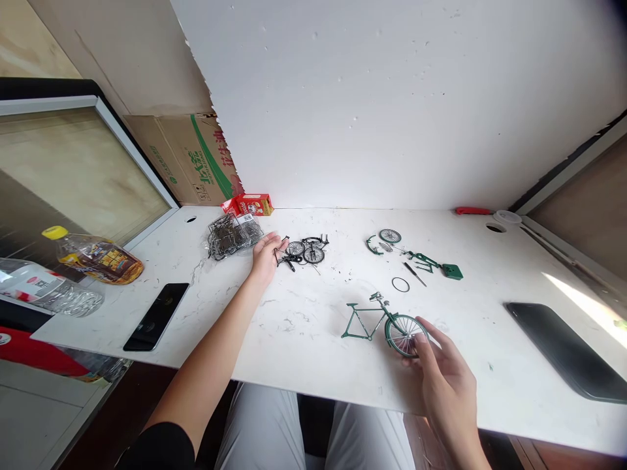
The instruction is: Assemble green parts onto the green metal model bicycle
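My right hand (pixel 448 369) is closed on the spoked front wheel (pixel 404 334) of a green model bicycle, thumb on the near side. Joined to that wheel is the green bicycle frame (pixel 363 310) with its handlebar; no rear wheel shows on it. Farther off, my left hand (pixel 266 256) reaches to the black model bicycle parts, its fingertips closed on a thin black bicycle part (pixel 285 256). Just right of those fingers lie small black wheels (pixel 313 253) and other black pieces. The exact grip of the left fingers is partly hidden.
Loose green parts (pixel 426 262), a spoked wheel (pixel 390 235), a black ring (pixel 400 284) and a thin tool (pixel 415 274) lie at centre right. Bagged black parts (pixel 230 236), a red box (pixel 257 204), a phone (pixel 157 316), bottles (pixel 95 256) and a dark tray (pixel 563 349) surround the workspace.
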Demonstrator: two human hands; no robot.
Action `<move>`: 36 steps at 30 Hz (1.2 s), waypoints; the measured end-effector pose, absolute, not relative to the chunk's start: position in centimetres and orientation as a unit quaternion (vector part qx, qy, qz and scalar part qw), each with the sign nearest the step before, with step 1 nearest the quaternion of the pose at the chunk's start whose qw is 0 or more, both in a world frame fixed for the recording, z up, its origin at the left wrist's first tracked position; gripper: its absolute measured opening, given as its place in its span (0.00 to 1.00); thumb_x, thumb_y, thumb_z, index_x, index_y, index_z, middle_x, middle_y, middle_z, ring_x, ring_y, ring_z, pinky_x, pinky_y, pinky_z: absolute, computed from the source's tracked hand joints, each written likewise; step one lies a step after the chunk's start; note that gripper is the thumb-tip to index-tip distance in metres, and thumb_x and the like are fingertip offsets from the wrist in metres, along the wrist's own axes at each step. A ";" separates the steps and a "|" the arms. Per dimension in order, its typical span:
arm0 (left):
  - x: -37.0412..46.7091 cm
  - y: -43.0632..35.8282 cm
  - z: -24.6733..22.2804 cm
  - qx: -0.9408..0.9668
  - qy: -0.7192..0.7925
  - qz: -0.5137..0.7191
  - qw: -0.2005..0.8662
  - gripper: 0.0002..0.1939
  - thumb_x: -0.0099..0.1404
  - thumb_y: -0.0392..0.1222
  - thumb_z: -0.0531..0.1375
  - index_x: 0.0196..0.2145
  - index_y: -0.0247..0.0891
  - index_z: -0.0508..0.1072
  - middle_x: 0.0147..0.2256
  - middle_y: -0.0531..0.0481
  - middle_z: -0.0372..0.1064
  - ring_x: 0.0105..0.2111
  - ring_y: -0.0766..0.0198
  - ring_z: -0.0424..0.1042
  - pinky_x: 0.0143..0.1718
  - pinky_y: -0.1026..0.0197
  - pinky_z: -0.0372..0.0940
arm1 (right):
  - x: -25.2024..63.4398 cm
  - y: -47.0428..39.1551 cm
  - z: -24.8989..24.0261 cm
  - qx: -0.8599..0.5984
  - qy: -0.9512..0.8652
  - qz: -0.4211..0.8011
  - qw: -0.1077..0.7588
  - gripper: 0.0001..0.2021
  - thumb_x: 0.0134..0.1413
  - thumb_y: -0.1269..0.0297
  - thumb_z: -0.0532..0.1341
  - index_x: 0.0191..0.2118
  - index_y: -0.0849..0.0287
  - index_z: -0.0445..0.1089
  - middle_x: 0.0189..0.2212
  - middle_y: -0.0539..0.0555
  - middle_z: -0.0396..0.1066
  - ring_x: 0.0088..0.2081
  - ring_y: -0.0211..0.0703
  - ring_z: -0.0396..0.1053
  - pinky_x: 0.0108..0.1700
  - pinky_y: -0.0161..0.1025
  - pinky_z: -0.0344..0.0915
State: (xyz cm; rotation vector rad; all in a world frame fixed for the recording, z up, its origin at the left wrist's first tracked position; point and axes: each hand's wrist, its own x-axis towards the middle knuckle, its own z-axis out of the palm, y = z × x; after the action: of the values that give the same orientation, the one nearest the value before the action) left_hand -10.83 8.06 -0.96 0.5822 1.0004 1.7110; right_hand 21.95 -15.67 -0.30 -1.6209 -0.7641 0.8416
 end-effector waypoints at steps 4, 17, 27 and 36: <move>-10.8 8.0 -1.2 0.258 0.415 0.715 0.501 0.16 0.61 0.20 0.63 0.43 0.35 0.74 0.45 0.45 0.74 0.44 0.59 0.84 0.63 0.49 0.72 | 22.0 -15.7 -0.4 -0.686 -0.327 0.355 0.544 0.38 0.54 0.36 0.70 0.62 0.57 0.76 0.31 0.54 0.80 0.25 0.43 0.73 0.34 0.42 0.72; -11.3 8.5 -1.9 0.282 0.420 0.705 0.497 0.13 0.66 0.28 0.64 0.47 0.38 0.74 0.42 0.46 0.73 0.40 0.63 0.80 0.52 0.55 0.75 | 22.3 -15.9 -0.6 -0.691 -0.343 0.347 0.533 0.36 0.55 0.37 0.70 0.62 0.56 0.77 0.31 0.55 0.80 0.25 0.44 0.73 0.32 0.41 0.72; -10.9 8.5 -2.9 0.367 0.485 0.659 0.443 0.11 0.61 0.42 0.66 0.42 0.38 0.74 0.37 0.48 0.71 0.32 0.66 0.73 0.39 0.60 0.71 | 21.8 -15.8 -0.7 -0.651 -0.355 0.368 0.561 0.32 0.58 0.40 0.68 0.59 0.59 0.76 0.28 0.54 0.77 0.25 0.44 0.70 0.33 0.43 0.71; -11.5 7.4 -2.6 0.527 0.593 0.552 0.258 0.12 0.58 0.34 0.62 0.41 0.39 0.78 0.48 0.45 0.66 0.44 0.56 0.69 0.66 0.43 0.60 | 21.2 -16.1 -0.2 -0.619 -0.339 0.396 0.588 0.28 0.61 0.42 0.67 0.58 0.57 0.76 0.28 0.53 0.77 0.25 0.43 0.68 0.31 0.43 0.70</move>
State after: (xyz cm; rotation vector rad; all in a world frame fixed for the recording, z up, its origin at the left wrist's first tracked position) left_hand -11.47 7.38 -2.60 1.4282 1.6092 1.4962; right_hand 21.21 -16.11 -0.19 -1.4417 -0.7892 0.9230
